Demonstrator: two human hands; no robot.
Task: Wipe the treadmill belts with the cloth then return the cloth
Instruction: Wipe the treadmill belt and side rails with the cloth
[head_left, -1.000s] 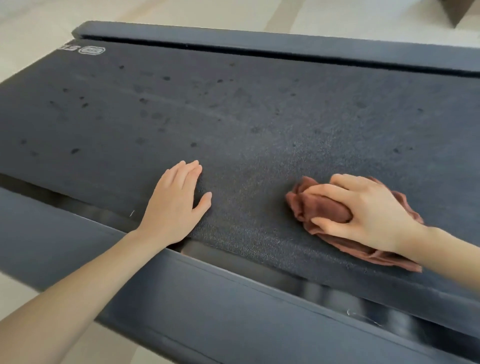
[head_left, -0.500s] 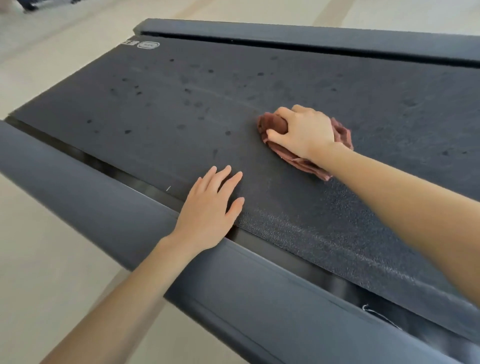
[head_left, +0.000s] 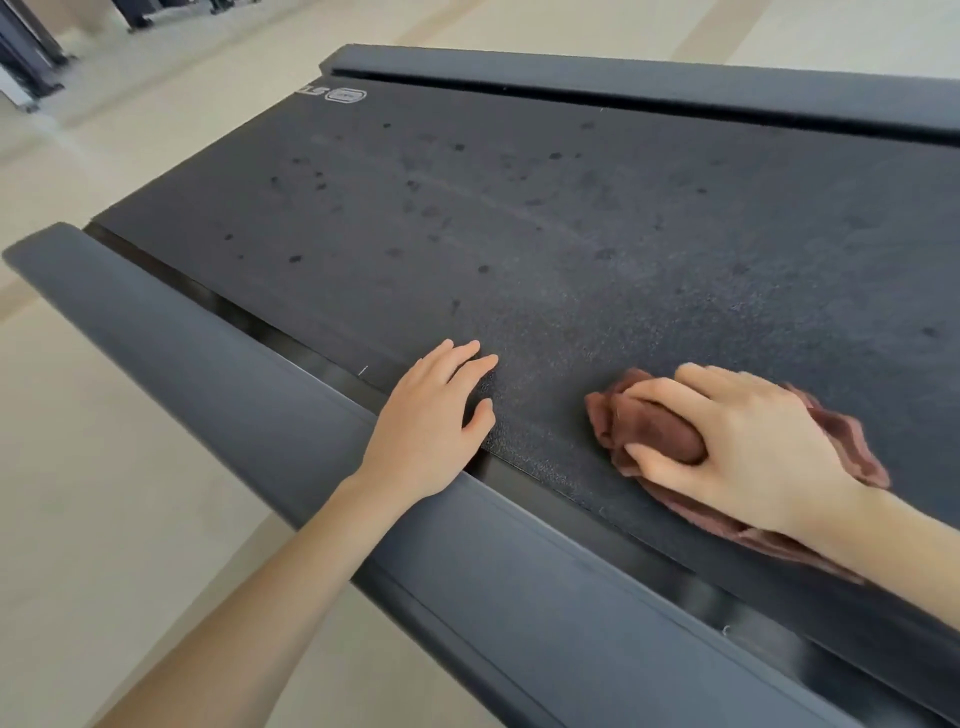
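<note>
A dark textured treadmill belt (head_left: 571, 218) fills the view, speckled with dark spots across its far half. My right hand (head_left: 737, 441) grips a bunched reddish-brown cloth (head_left: 654, 434) and presses it onto the belt near the near edge, at the right. My left hand (head_left: 431, 421) lies flat with straight fingers on the belt's near edge, a short way left of the cloth, and holds nothing. Part of the cloth is hidden under my right hand and wrist.
A grey side rail (head_left: 249, 395) runs along the near edge of the belt under my left wrist. A second rail (head_left: 649, 83) borders the far edge. Pale floor (head_left: 104, 493) lies to the left, and dark equipment legs (head_left: 26, 57) stand at the top left corner.
My right hand has drawn the cloth back from the middle of the belt to the near edge. My left hand has stayed flat on the belt's edge. The view has swung left.
</note>
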